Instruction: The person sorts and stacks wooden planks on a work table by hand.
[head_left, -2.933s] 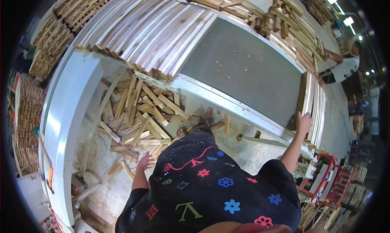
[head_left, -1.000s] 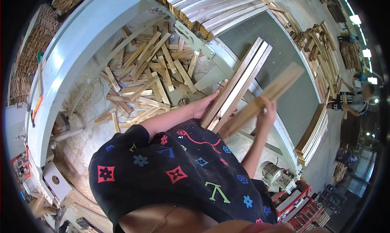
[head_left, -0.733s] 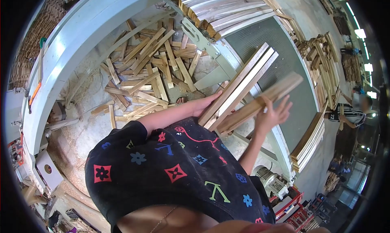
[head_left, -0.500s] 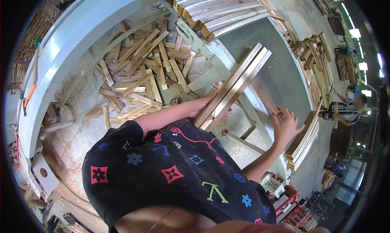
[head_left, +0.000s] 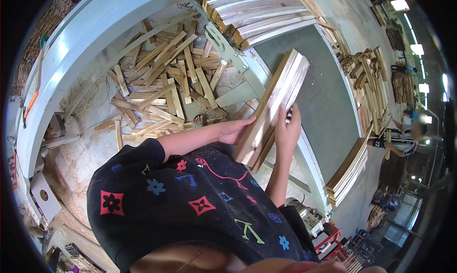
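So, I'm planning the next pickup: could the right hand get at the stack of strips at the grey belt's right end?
Probably yes, once free: the right hand is against the held strips, but only bare grey belt and frame seem to separate it from the stack.

Toward two o'clock, the held boards (head_left: 273, 109) show tan and brown edges beside cream-white faces; beyond them the table (head_left: 323, 94) is grey-green. At seven o'clock, the black shirt (head_left: 178, 220) bears blue flowers, red diamonds and a green V-shape. At ten o'clock, the wood scraps (head_left: 164, 93) are honey-brown, the beam (head_left: 71, 68) pale blue-white. The co-worker's top (head_left: 403, 142) at three o'clock has black-and-white stripes.
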The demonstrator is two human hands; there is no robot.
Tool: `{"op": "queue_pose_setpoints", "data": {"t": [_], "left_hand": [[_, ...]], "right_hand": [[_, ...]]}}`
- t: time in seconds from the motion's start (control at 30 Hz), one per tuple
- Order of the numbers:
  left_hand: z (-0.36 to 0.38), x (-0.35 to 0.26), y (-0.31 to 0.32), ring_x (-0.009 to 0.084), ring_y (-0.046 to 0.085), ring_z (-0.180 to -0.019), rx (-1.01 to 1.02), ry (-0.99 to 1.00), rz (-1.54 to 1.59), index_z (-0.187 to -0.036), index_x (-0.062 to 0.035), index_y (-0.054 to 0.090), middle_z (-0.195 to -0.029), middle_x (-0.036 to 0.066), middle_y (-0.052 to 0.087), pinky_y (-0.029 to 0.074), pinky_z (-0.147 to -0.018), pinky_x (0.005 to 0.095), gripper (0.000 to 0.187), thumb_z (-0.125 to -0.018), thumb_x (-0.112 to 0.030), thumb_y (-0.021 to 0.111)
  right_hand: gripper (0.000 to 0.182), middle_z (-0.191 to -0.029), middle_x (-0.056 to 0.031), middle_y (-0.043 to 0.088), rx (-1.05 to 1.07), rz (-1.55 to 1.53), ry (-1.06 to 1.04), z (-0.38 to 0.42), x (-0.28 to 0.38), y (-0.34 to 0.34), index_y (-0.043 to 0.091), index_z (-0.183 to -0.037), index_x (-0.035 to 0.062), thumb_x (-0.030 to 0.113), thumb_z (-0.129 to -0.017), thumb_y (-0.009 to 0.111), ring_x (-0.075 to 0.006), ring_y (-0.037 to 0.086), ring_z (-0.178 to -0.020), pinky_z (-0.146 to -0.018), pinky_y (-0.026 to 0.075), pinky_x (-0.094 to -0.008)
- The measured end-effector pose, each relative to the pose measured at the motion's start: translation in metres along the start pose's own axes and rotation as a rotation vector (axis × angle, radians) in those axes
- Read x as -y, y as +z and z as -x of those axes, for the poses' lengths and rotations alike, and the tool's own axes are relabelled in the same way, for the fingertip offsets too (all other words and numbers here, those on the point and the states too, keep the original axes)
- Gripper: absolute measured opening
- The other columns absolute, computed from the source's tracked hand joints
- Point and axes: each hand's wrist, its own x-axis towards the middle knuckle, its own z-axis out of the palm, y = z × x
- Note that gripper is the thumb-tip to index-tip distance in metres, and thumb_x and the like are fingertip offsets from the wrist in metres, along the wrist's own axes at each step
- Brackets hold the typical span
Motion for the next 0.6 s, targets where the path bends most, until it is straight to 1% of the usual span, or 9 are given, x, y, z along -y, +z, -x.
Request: {"op": "queue_pose_setpoints", "data": {"t": [0.03,0.07,0.2,0.23,0.3,0.4,0.5,0.53,0.6], "left_hand": [[-0.008,0.005,0.0,0.0225,0.054,-0.124,0.129,0.012,0.016,-0.142,-0.0083,0.043,-0.138,0.009,0.053,0.046,-0.101,0.0444,0.065,-0.098,-0.056,0.046],[-0.017,0.012,0.002,0.0223,0.056,-0.121,0.124,0.02,0.003,-0.14,-0.0086,0.046,-0.136,0.009,0.055,0.047,-0.101,0.0428,0.062,-0.099,-0.054,0.047],[-0.037,0.006,0.016,0.023,0.063,-0.11,0.112,-0.099,-0.685,-0.133,-0.0078,0.055,-0.128,0.009,0.062,0.05,-0.099,0.0387,0.047,-0.101,-0.042,0.049],[-0.035,-0.005,0.015,0.0283,0.068,-0.099,0.204,0.039,-1.17,-0.127,-0.0048,0.06,-0.117,0.009,0.067,0.052,-0.094,0.0378,0.04,-0.099,-0.033,0.054],[0.0,-0.035,0.06,0.0285,0.064,-0.106,0.226,0.41,-1.827,-0.126,-0.0038,0.06,-0.124,0.011,0.063,0.05,-0.096,0.0368,0.042,-0.094,-0.031,0.061],[0.045,-0.072,0.095,0.0262,0.051,-0.128,0.245,1.055,-2.01,-0.132,-0.0098,0.057,-0.136,0.01,0.054,0.045,-0.104,0.0405,0.052,-0.086,-0.031,0.07],[0.055,-0.081,0.097,0.0238,0.04,-0.137,-0.1,1.115,-2.503,-0.14,-0.0126,0.049,-0.148,0.01,0.043,0.035,-0.113,0.0434,0.071,-0.078,-0.034,0.076],[0.05,-0.082,0.088,0.0278,0.035,-0.14,-0.249,1.225,-2.566,-0.147,-0.0157,0.039,-0.152,0.011,0.037,0.023,-0.119,0.0477,0.085,-0.075,-0.039,0.078],[0.061,-0.08,0.088,0.0294,0.031,-0.142,-0.508,1.176,-2.474,-0.149,-0.0155,0.036,-0.154,0.012,0.033,0.021,-0.119,0.0493,0.088,-0.075,-0.04,0.077]], "right_hand": [[0.074,-0.121,-0.0299,0.058,-0.074,0.04,-0.09,0.0,0.012,0.003,0.05,-0.131,-0.0097,0.049,-0.089,0.064,-0.0389,0.061,-0.104,-0.088,0.048,-0.0441],[0.089,-0.134,-0.0339,0.046,0.049,0.197,-0.003,-0.001,0.031,0.005,0.028,-0.145,-0.0109,0.04,-0.086,0.07,-0.0447,0.051,-0.12,-0.101,0.042,-0.0437],[0.096,-0.135,-0.0332,0.044,0.01,0.263,-0.196,-0.011,0.006,0.006,0.021,-0.148,-0.0097,0.027,-0.078,0.076,-0.0465,0.047,-0.122,-0.101,0.04,-0.0497],[0.095,-0.136,-0.0313,0.044,0.043,0.288,-0.243,-0.004,0.003,-0.006,0.022,-0.148,-0.0087,0.026,-0.078,0.077,-0.0453,0.047,-0.122,-0.101,0.039,-0.0503],[0.094,-0.138,-0.0274,0.044,0.122,0.346,-0.354,0.01,-0.004,-0.034,0.025,-0.148,-0.0068,0.025,-0.077,0.078,-0.0429,0.047,-0.123,-0.1,0.038,-0.0515],[0.095,-0.136,-0.0263,0.046,0.248,0.484,-0.624,0.011,-0.008,-0.079,0.027,-0.148,-0.0029,0.022,-0.073,0.08,-0.0416,0.047,-0.123,-0.1,0.038,-0.0492],[0.092,-0.134,-0.0245,0.047,0.278,0.634,-0.91,-0.021,-0.001,-0.102,0.031,-0.147,-0.0023,0.024,-0.074,0.08,-0.0387,0.047,-0.123,-0.099,0.038,-0.0501],[0.09,-0.133,-0.0228,0.048,0.257,0.639,-0.962,-0.035,-0.001,-0.102,0.032,-0.145,-0.002,0.026,-0.074,0.08,-0.036,0.047,-0.123,-0.1,0.038,-0.05],[0.088,-0.134,-0.0209,0.048,0.31,0.667,-1.012,-0.059,0.01,-0.108,0.035,-0.144,-0.0015,0.028,-0.073,0.079,-0.0359,0.048,-0.122,-0.102,0.037,-0.0501]]}}
